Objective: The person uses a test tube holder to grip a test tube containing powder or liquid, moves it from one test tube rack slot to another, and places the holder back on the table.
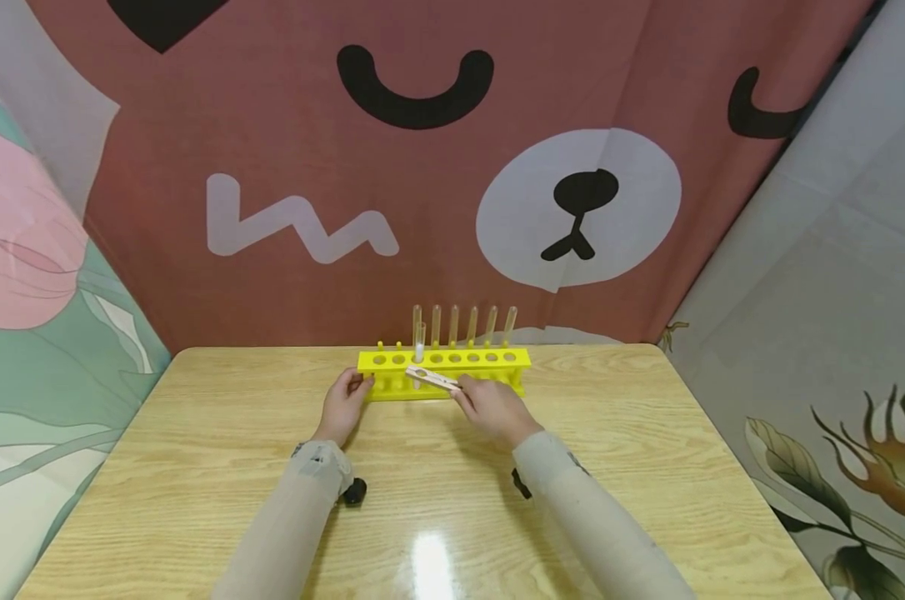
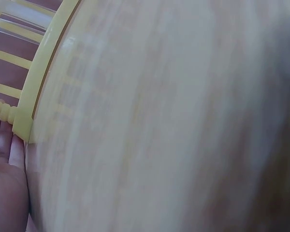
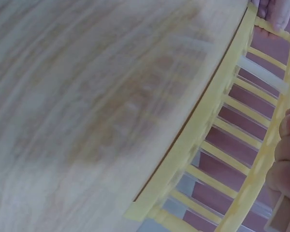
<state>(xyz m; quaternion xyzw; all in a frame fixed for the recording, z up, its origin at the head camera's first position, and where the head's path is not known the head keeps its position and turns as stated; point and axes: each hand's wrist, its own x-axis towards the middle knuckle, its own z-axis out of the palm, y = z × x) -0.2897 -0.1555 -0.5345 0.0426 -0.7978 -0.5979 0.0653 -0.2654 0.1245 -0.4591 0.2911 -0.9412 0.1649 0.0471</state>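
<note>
A yellow test tube rack stands near the table's back edge. My left hand grips its left end, with fingers around the end post. In my right hand is a pale wooden test tube clamp, its far end pointing left across the rack's front. That end lies at a test tube standing in the third hole from the left, white matter inside it. Whether the clamp's jaws touch the glass I cannot tell. My right fingers curl round the clamp in the right wrist view.
Several empty-looking test tubes sit upside down on pegs along the rack's back. Two bare yellow pegs show at the left. A printed curtain hangs just behind the wooden table.
</note>
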